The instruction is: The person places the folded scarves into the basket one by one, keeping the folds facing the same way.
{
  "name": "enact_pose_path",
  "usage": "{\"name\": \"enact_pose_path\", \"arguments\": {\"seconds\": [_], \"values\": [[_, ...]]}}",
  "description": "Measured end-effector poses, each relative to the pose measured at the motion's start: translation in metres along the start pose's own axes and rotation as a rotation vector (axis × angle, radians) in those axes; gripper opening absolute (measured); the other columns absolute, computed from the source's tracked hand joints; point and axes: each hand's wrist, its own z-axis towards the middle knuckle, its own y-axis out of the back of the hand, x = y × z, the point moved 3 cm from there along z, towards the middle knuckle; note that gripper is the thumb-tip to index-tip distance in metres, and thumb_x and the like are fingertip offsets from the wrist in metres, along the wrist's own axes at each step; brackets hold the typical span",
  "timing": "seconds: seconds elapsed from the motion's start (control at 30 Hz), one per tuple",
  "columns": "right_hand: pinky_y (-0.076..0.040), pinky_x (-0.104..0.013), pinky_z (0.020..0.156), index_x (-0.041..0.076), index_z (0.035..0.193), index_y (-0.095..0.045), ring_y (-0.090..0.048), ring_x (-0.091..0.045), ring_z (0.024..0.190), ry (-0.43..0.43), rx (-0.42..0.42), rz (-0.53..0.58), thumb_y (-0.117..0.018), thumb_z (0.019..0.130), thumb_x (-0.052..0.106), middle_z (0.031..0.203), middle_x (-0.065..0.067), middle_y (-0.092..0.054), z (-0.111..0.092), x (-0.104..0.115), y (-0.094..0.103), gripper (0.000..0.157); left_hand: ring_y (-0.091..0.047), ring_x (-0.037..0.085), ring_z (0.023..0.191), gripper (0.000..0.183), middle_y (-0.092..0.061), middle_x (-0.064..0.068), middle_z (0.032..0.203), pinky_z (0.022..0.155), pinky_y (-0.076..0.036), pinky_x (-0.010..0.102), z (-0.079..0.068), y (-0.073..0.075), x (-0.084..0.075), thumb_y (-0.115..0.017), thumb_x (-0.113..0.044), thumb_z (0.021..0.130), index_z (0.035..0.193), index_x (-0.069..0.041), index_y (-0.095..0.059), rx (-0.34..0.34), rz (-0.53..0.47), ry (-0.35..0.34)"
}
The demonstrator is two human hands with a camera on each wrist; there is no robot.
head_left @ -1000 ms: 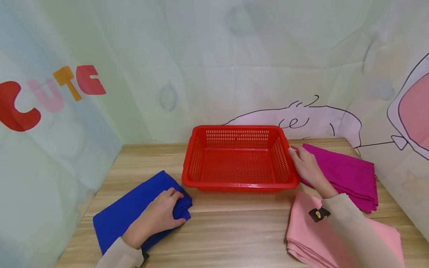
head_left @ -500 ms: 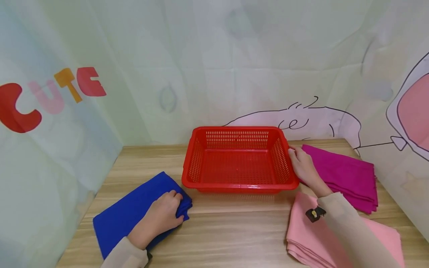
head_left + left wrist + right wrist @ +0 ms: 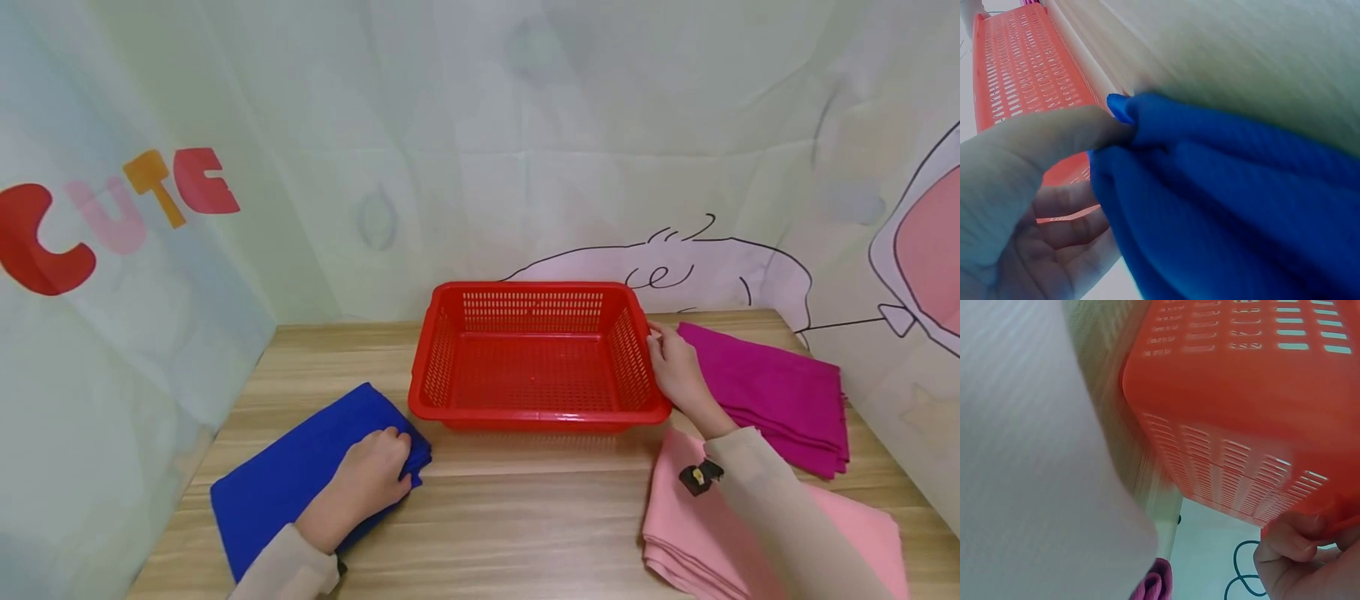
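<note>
A folded blue cloth (image 3: pixel 292 483) lies slantwise on the left of the table. My left hand (image 3: pixel 367 475) pinches its near-right corner; in the left wrist view the thumb (image 3: pixel 1066 134) presses into the fabric's folds, and the fingers curl at its edge. At the centre back stands a red plastic basket (image 3: pixel 540 415) with slotted walls and nothing inside. My right hand (image 3: pixel 678 367) grips its right rim. From the right wrist view, that hand's curled fingers (image 3: pixel 1294 540) show under the rim, beside the basket's corner.
A folded magenta cloth (image 3: pixel 780 383) lies right of the basket. In front of it is a folded pink cloth (image 3: pixel 690 542), partly covered by my right sleeve (image 3: pixel 772 500). A printed fabric backdrop (image 3: pixel 465 150) rises behind the wooden table (image 3: pixel 525 508).
My left fingers and thumb have drawn closer together on the blue cloth's corner. The right hand stays at the basket rim, its wrist shifted slightly left. Basket and cloths keep their places.
</note>
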Motion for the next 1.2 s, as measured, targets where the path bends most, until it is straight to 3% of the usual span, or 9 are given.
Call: {"name": "enact_pose_path", "arguments": {"seconds": [0.27,0.57,0.87,1.2], "values": [[-0.05,-0.054,0.081,-0.018,0.135,-0.046,-0.061,-0.044,0.089,-0.005,-0.034,-0.008,-0.043,0.104,0.001,0.101,-0.035,-0.063,0.0008,0.0009,0.0029,0.036,-0.06,0.031,0.063,0.027,-0.057,0.014,0.072,0.055,-0.055,0.043,0.004,0.0007,-0.0054,-0.085,-0.002,0.07,0.077,0.002,-0.059,-0.026,-0.006,-0.046],[-0.05,-0.053,0.081,-0.017,0.136,-0.045,-0.061,-0.043,0.091,-0.018,-0.035,0.003,-0.043,0.105,0.002,0.104,-0.035,-0.063,0.0027,-0.0003,0.001,0.037,-0.061,0.031,0.061,0.027,-0.057,0.016,0.07,0.053,-0.055,0.041,0.0065,-0.0012,-0.0076,-0.084,0.003,0.069,0.074,0.003,-0.058,-0.024,0.007,-0.011],[-0.048,-0.054,0.085,-0.016,0.137,-0.046,-0.061,-0.044,0.092,-0.022,-0.042,0.01,-0.042,0.104,0.001,0.104,-0.034,-0.063,0.003,-0.0013,-0.0031,0.037,-0.059,0.032,0.056,0.031,-0.055,0.014,0.063,0.048,-0.051,0.042,0.0054,-0.0064,-0.0077,-0.079,0.009,0.061,0.066,-0.002,-0.051,-0.084,0.016,-0.042],[-0.048,-0.055,0.087,-0.017,0.137,-0.045,-0.061,-0.045,0.094,-0.021,-0.037,0.007,-0.041,0.105,0.002,0.107,-0.035,-0.063,0.0044,-0.0013,-0.0039,0.038,-0.058,0.03,0.053,0.03,-0.054,0.012,0.06,0.045,-0.049,0.039,0.0063,-0.0065,-0.006,-0.076,0.009,0.062,0.065,-0.004,-0.05,-0.081,-0.007,-0.015]]}}
